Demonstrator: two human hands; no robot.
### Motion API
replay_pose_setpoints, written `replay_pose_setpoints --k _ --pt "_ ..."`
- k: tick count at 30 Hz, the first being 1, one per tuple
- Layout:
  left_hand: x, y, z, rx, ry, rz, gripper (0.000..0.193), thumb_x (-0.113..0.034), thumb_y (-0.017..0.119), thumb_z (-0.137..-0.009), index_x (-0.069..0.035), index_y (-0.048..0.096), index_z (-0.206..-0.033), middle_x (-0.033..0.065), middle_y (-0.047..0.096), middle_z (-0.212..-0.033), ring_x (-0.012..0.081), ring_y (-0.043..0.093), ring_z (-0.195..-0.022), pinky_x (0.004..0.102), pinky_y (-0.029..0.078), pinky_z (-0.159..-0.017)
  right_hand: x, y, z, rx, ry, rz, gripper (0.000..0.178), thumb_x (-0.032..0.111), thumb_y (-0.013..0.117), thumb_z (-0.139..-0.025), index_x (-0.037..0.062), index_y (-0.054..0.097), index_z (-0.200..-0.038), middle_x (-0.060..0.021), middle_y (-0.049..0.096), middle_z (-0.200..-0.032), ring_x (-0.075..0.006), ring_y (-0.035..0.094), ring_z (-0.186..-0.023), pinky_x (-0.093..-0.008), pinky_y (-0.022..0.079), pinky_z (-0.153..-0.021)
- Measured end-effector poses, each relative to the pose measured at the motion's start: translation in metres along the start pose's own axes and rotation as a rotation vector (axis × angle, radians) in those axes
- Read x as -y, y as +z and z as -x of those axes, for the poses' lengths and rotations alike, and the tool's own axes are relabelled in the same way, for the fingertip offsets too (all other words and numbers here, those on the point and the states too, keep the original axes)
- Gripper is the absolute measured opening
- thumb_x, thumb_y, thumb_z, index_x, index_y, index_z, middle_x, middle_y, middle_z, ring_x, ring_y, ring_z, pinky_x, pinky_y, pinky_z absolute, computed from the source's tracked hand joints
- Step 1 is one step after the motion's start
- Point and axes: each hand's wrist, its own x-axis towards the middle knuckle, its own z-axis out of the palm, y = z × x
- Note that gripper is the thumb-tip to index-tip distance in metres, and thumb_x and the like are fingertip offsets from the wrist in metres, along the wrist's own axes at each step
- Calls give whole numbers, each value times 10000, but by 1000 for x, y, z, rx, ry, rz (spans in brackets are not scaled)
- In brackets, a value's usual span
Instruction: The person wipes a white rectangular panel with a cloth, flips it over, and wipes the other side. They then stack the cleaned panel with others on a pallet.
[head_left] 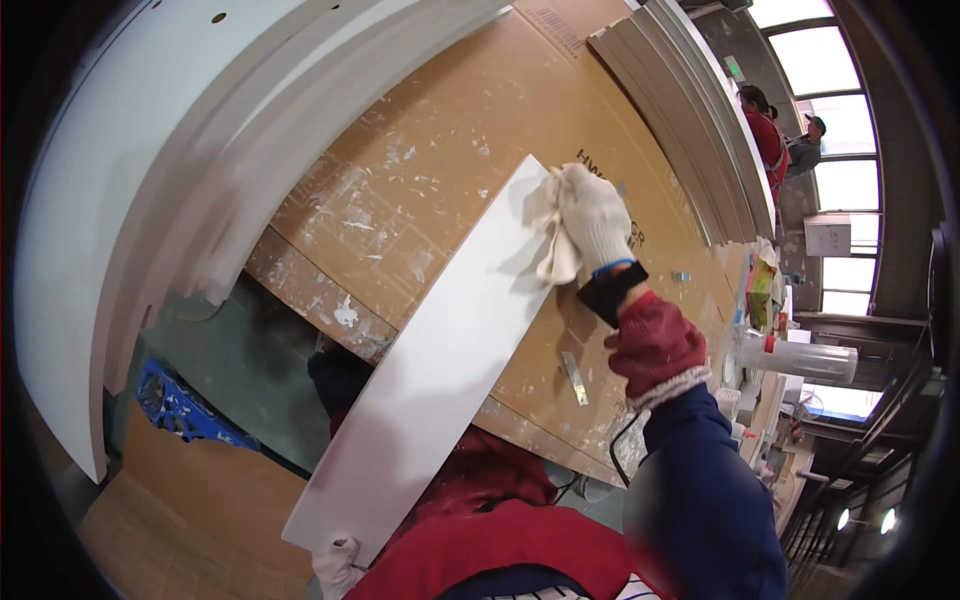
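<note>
A long white board (440,340) lies slantwise across the cardboard-covered table (430,140), its near end sticking out past the table edge toward my body. My right hand (597,215), in a white knitted glove, is closed on a crumpled off-white cloth (558,250) and presses it on the board's far end. At the near end, my left hand (338,566), also gloved, grips the board's corner; most of it is cut off at the bottom of the picture. A dark band circles my right wrist above a red sleeve cuff.
Large white panels (130,140) stand along the left. Stacked panels (680,110) lie at the table's far right. A small metal strip (574,378) rests right of the board. A clear plastic cylinder (810,360) and a blue object (185,405) are farther out. Two people (768,145) are in the background.
</note>
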Motion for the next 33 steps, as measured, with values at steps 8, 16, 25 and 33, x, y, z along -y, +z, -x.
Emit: replay_pose_setpoints --k 8,16,25,33 --pt "-3 8 -3 13 -118 34 123 -173 627 -732 -52 632 -714 35 582 -616 178 559 -552 346 459 -532 59 -5 46 98 -57 -16 60 107 618 -797 85 562 -802 -90 591 -727 -282 600 -810 -375 470 -734" --pt "-4 8 -11 34 -109 30 148 -205 619 -748 -59 635 -753 50 590 -659 184 565 -595 351 461 -564 20 3 32 -214 -236 0 26 53 590 -817 51 565 -811 -81 578 -746 -231 571 -709 -340 475 -632" --pt "0 1 -13 48 -99 -1 181 -241 610 -765 -66 639 -797 68 599 -707 192 573 -642 356 464 -600 3 5 24 -142 -69 -39 45 50 557 -823 26 548 -787 -106 559 -712 -252 586 -631 -366 466 -575" --pt "-1 -1 -15 60 -94 -25 212 -273 602 -780 -72 642 -836 84 607 -750 198 580 -684 361 466 -632 -1 8 2 -90 -37 -526 93 101 513 -908 61 554 -834 -78 539 -631 -172 578 -565 -303 437 -473"
